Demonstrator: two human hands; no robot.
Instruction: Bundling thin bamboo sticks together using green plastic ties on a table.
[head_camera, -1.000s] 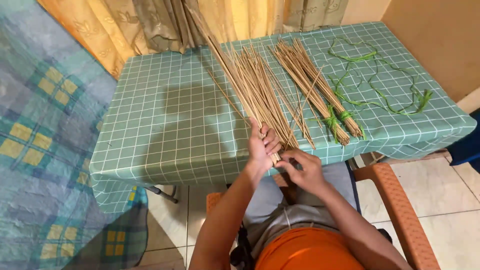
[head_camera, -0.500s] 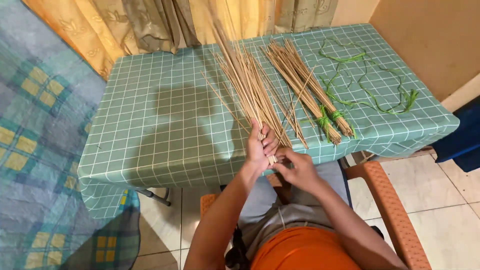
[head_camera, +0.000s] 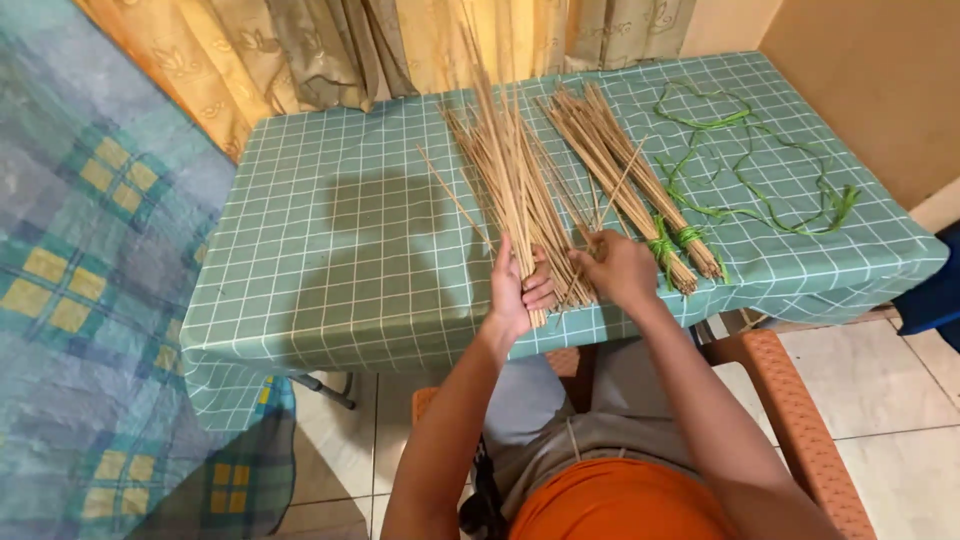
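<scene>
A loose sheaf of long thin tan sticks (head_camera: 510, 170) lies fanned across the green checked tablecloth (head_camera: 350, 250). My left hand (head_camera: 515, 288) grips its near end at the table's front edge. My right hand (head_camera: 612, 268) rests on the loose sticks just to the right, fingers curled over them. Two bundles of the same sticks (head_camera: 625, 175), each tied near its end with green string (head_camera: 675, 238), lie right of my right hand.
Loose green strings (head_camera: 760, 170) curl over the table's right part. Yellow and brown curtains (head_camera: 330, 45) hang behind the table. A quilted blue and yellow cover (head_camera: 80, 250) lies at left. An orange chair arm (head_camera: 800, 420) is by my right elbow.
My right hand has moved up from below the table edge onto the sticks on the table. The held sheaf has swung more upright, and my left hand keeps its grip.
</scene>
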